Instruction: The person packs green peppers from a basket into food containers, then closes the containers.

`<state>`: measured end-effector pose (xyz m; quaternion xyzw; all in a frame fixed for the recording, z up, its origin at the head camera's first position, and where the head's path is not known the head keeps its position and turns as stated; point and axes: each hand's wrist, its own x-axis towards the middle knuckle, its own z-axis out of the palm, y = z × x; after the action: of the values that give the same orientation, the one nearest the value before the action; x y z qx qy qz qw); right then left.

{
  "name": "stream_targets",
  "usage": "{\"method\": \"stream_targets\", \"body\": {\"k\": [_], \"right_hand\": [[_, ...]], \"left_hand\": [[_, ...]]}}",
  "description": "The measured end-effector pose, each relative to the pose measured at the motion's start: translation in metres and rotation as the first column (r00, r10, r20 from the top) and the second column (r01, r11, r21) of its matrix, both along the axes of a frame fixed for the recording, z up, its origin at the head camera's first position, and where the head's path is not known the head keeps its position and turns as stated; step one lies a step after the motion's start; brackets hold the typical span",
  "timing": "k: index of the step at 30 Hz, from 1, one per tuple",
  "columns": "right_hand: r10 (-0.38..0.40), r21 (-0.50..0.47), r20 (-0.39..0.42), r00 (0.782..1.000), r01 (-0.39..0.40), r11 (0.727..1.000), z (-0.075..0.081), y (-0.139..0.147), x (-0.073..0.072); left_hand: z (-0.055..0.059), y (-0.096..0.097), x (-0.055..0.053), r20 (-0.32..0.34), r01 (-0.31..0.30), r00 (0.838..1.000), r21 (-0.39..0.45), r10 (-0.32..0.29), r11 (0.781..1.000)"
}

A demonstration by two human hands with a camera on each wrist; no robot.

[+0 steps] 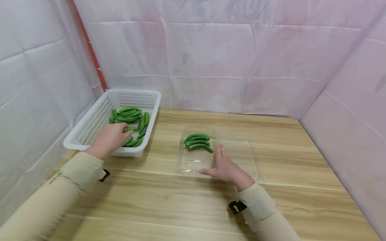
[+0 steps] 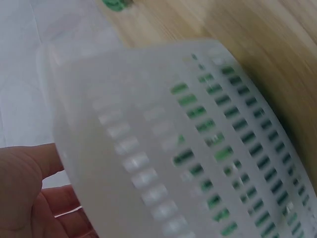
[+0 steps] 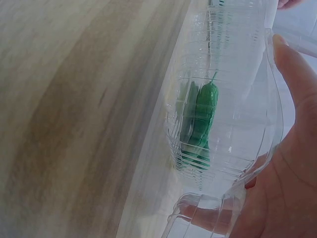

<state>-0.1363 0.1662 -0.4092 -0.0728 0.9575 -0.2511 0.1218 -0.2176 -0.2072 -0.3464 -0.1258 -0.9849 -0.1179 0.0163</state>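
My left hand (image 1: 111, 137) reaches over the near rim of a white plastic basket (image 1: 153, 100) with loosely bent fingers, thumb apart from them. Beside its fingertips lie green peppers (image 1: 128, 117). In the left wrist view the basket wall (image 2: 133, 74) hides the fingertips of the left hand (image 2: 25, 193). My right hand (image 1: 227, 169) rests with spread, straight fingers at the near right corner of a clear plastic box (image 1: 196, 164). Several green peppers (image 1: 197, 142) lie side by side in it. In the right wrist view the right thumb (image 3: 292, 64) touches the clear rim.
The box's clear lid (image 1: 241, 157) lies folded out to the right on the wooden table (image 1: 169, 207). Pale cloth walls (image 1: 211, 60) stand behind the table and at both sides. The basket stands at the back left, near the left wall.
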Motion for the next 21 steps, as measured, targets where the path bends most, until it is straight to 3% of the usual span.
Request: {"method": "stream_targets", "body": {"k": [9,21], "right_hand": [[0.0,0.017,-0.002,1.0,0.0,1.0,0.0,0.0,0.001],[-0.005,0.016,0.007,1.0,0.005,1.0,-0.001,0.001,0.002]], "left_hand": [[-0.003,-0.036,-0.01,-0.002,-0.053,0.999,0.017,0.053,0.998],[-0.007,-0.064,-0.021,0.09,-0.066,0.994,-0.048,0.07,0.997]]}}
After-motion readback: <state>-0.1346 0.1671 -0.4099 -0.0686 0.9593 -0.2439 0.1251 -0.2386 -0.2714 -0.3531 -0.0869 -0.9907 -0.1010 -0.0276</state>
